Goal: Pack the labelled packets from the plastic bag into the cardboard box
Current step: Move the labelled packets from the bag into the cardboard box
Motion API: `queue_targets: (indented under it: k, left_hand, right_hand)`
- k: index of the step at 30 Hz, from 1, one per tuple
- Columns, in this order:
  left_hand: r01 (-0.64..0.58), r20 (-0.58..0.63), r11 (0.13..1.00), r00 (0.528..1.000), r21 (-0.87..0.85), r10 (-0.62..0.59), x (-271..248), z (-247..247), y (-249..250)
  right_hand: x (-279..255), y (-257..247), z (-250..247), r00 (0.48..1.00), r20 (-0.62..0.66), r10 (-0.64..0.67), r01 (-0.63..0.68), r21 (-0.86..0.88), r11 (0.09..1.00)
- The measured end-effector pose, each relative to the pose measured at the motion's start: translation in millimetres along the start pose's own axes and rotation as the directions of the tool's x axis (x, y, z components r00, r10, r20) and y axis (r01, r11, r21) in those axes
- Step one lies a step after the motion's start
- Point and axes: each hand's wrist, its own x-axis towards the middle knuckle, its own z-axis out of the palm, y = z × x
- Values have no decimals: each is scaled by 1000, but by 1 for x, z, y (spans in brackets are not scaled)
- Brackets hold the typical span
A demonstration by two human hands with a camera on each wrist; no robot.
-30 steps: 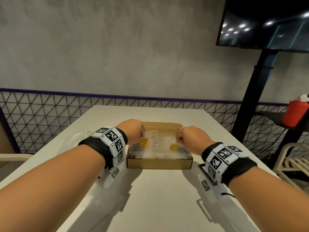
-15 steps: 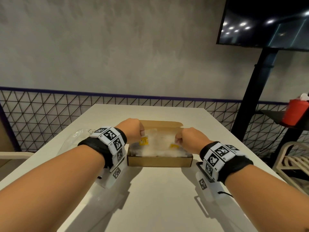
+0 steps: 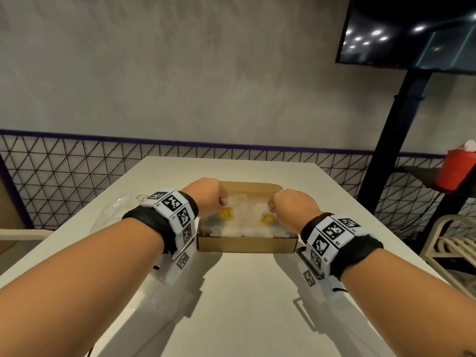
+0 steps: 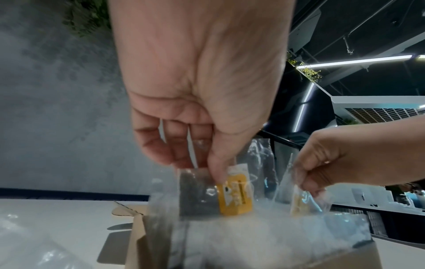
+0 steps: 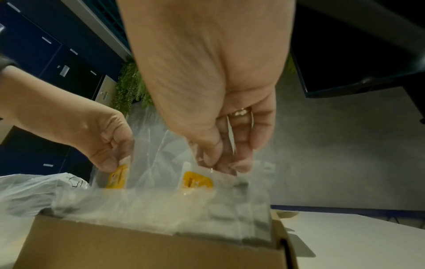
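Note:
An open cardboard box (image 3: 246, 243) sits mid-table, filled with clear packets. My left hand (image 3: 206, 197) hovers over its left end and pinches the top edge of an upright packet with a yellow label (image 4: 235, 194). My right hand (image 3: 291, 204) is over the right end, with its fingers (image 5: 220, 163) pinching a second yellow-labelled packet (image 5: 196, 180). Both labels (image 3: 226, 213) show just above the box rim in the head view. The lower parts of both packets stand inside the box among the others. The crumpled plastic bag (image 3: 116, 210) lies left of the box, behind my left wrist.
The white table (image 3: 244, 305) ends at a grey wall with a black lattice panel. A black screen stand (image 3: 401, 150) and a red container (image 3: 456, 168) on a dark shelf are at the right. Pale chairs stand at both sides of the table.
Hardly anything differs. Both hands stay over the box, pinching their packets. The view has shifted slightly.

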Motion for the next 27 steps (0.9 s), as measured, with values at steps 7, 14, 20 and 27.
queue_targets:
  k: [7, 14, 20, 27]
  left_hand:
    - [-53, 83, 998, 995, 23, 51, -1, 7, 7]
    - [-6, 115, 988, 993, 156, -12, 6, 22, 18]
    - [-17, 104, 992, 995, 122, 4, 4, 24, 16]
    - [21, 179, 993, 983, 114, -41, 1, 26, 13]
  right_hand:
    - [5, -10, 10, 998, 46, -50, 45, 99, 994]
    - [7, -9, 14, 999, 33, -26, 15, 296, 955]
    - [14, -8, 25, 997, 75, -29, -1, 366, 931]
    - [13, -12, 22, 969, 228, -92, -3, 383, 924]
